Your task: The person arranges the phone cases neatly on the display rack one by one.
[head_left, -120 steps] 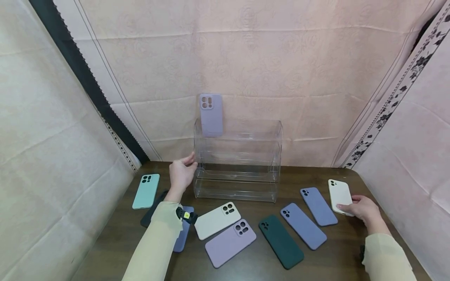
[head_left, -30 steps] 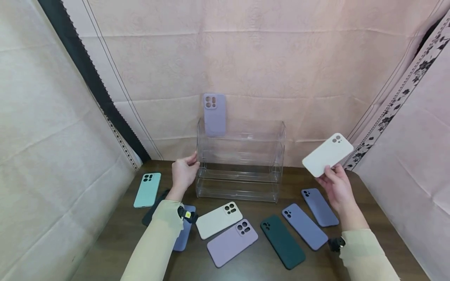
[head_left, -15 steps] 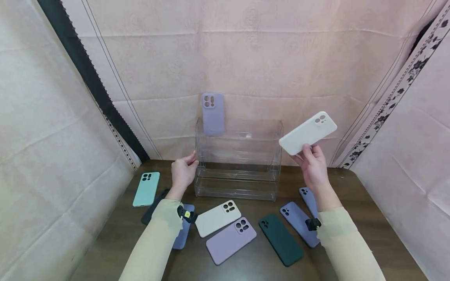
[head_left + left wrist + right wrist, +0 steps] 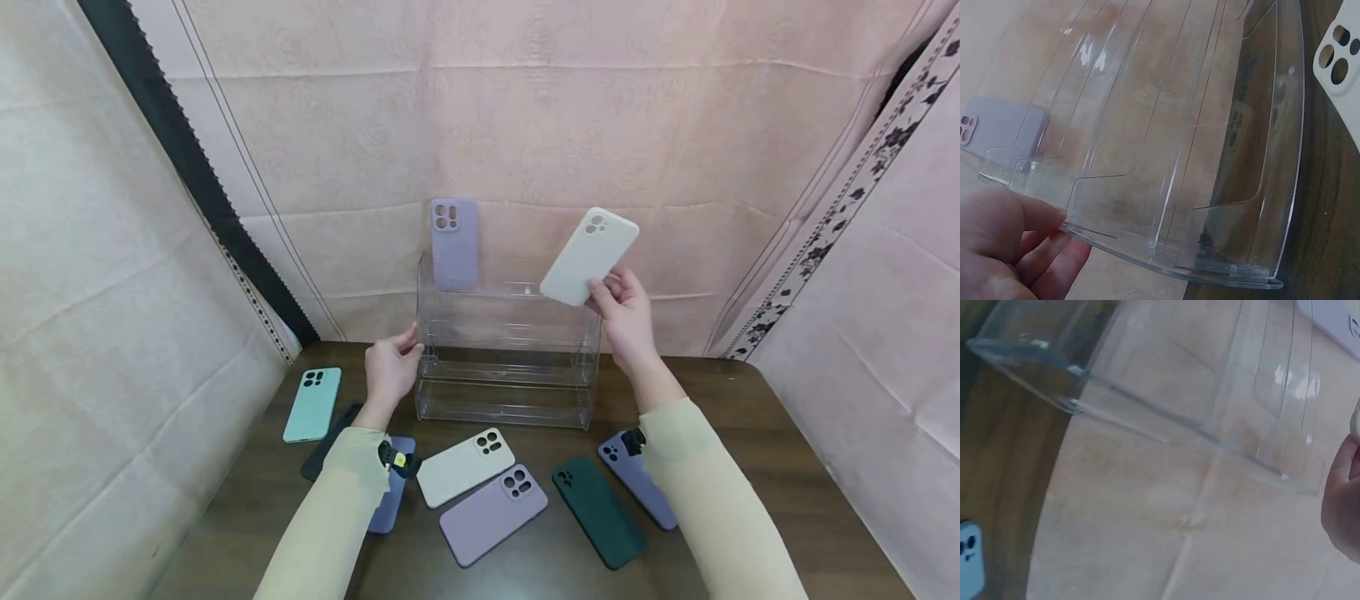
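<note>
- Moved left and slightly up since the earlier frame: matte white case (image 4: 590, 256), rounded corners, round camera cutouts, tilted at upper right end of clear rack (image 4: 502, 412); contact unclear.
- Clamped on case's lower right edge: right hand (image 4: 626, 313), thumb in front.
- Pinching glossy stepped plastic rack's left edge: left hand (image 4: 392, 368).
- Upright in top tier, left: lilac case (image 4: 455, 254).
- Underneath: brown wood-grain table (image 4: 240, 533).

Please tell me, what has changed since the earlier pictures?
The right hand lifted one white case off the table and carried it up and leftward, near the top right of the clear rack. The left hand still holds the rack's left edge; the lilac case still stands in its top.
</note>
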### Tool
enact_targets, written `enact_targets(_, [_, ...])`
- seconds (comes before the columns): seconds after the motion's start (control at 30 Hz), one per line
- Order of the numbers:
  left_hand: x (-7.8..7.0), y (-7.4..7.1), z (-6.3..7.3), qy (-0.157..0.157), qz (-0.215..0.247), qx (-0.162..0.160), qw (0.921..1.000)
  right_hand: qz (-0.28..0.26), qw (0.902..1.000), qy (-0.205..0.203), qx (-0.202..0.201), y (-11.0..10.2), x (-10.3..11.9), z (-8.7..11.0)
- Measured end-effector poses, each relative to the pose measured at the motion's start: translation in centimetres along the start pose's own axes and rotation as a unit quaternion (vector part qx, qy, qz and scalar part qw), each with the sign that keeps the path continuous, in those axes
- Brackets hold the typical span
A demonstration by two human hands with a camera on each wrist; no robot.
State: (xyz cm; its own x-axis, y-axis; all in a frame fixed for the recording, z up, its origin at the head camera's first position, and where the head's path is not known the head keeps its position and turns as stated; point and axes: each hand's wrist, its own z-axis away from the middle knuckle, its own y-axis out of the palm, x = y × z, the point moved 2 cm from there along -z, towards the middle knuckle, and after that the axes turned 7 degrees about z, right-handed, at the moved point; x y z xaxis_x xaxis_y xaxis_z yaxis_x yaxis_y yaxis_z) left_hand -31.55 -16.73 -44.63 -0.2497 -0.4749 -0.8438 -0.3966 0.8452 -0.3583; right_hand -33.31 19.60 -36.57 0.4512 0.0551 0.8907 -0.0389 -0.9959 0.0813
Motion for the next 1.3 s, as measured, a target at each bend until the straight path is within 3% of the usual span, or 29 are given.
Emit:
enact_targets(0.23, [0.1, 0.1, 0.1, -0.001, -0.004, 0.0, 1.0, 0.051, 0.9967, 0.049, 0.04, 3.4, 0.1, -1.9])
enact_targets(0.33, [0.1, 0.1, 0.1, 0.003, -0.008, -0.006, 0.9999, 0.081, 0.9944, 0.05, 0.047, 4.6, 0.2, -2.5])
enact_targets(0.53, [0.3, 0.2, 0.2, -0.001, -0.012, -0.008, 0.9999, 0.089, 0.9939, 0.048, 0.043, 6.2, -0.2, -3.1])
enact_targets(0.93, [0.3, 0.1, -0.2, 0.003, -0.01, -0.014, 0.9999, 0.153, 0.9873, 0.021, 0.036, 7.5, -1.0, -4.5])
enact_targets(1.1, [0.4, 0.1, 0.0, -0.005, -0.013, -0.01, 0.9998, 0.183, 0.9818, 0.029, 0.04, 7.5, -1.0, -5.0])
enact_targets(1.3, [0.2, 0.1, -0.1, 0.009, -0.012, -0.009, 0.9998, 0.214, 0.9747, 0.043, 0.048, 7.8, -1.2, -5.9])
